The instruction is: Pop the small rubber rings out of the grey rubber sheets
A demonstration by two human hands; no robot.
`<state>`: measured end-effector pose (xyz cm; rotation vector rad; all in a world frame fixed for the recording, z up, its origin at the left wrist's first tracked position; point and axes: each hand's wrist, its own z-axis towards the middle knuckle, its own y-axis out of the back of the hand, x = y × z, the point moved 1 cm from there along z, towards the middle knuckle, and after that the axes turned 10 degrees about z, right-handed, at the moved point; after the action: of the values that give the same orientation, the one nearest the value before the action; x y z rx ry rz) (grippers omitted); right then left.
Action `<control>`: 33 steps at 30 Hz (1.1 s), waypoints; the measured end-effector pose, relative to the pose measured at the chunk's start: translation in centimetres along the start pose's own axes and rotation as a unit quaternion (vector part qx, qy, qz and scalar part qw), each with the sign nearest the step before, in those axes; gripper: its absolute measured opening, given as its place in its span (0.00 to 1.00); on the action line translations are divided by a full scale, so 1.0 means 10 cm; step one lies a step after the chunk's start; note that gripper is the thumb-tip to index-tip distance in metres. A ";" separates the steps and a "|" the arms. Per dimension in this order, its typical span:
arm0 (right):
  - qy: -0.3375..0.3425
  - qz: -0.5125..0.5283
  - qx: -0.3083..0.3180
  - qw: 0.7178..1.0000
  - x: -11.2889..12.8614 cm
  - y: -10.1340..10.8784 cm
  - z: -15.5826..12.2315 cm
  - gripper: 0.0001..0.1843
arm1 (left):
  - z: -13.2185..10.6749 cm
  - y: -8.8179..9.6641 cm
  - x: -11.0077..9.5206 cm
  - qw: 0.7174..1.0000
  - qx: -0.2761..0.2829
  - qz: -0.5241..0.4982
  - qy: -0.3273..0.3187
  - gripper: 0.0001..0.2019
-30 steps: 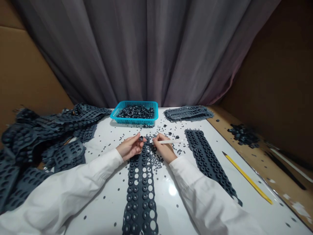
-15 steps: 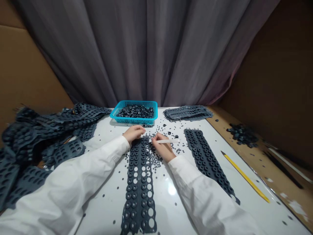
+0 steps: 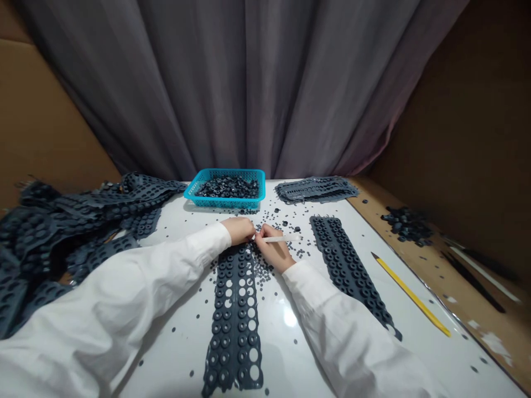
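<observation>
A dark rubber sheet (image 3: pixel 233 331) with rows of round ring-shaped pieces and several empty holes lies lengthwise before me. At its far end my left hand (image 3: pixel 239 230) is closed, fingertips pinched together against those of my right hand. Whatever sits between the left fingertips is too small to make out. My right hand (image 3: pixel 274 247) grips a thin white stick-like tool (image 3: pixel 286 239), its rear end pointing right and its tip hidden at the fingers. Small dark discs (image 3: pixel 262 272) are scattered around the sheet.
Behind my hands stands a blue basket (image 3: pixel 224 203) of small black parts. A second rubber sheet (image 3: pixel 352 265) and a yellow pencil-like tool (image 3: pixel 410 293) lie right. Stacked sheets (image 3: pixel 317 189) rest at the back; a heap of sheets (image 3: pixel 103 204) fills the left. Black pieces (image 3: pixel 406 225) lie far right.
My left hand has moved right and closed, its fingertips now meeting the right hand's. The right hand still holds the white tool in nearly the same place. The view has shifted slightly.
</observation>
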<state>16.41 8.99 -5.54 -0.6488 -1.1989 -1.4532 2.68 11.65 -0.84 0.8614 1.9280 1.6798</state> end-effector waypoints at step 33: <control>-0.073 0.072 -0.048 0.994 -0.09 -0.04 0.07 0.12 | -0.01 -0.12 0.28 0.955 -0.100 -0.258 0.110 0.06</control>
<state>16.10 9.98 -6.27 -0.9032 -1.1734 -1.3658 0.39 13.44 -1.76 0.0740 1.8639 1.6470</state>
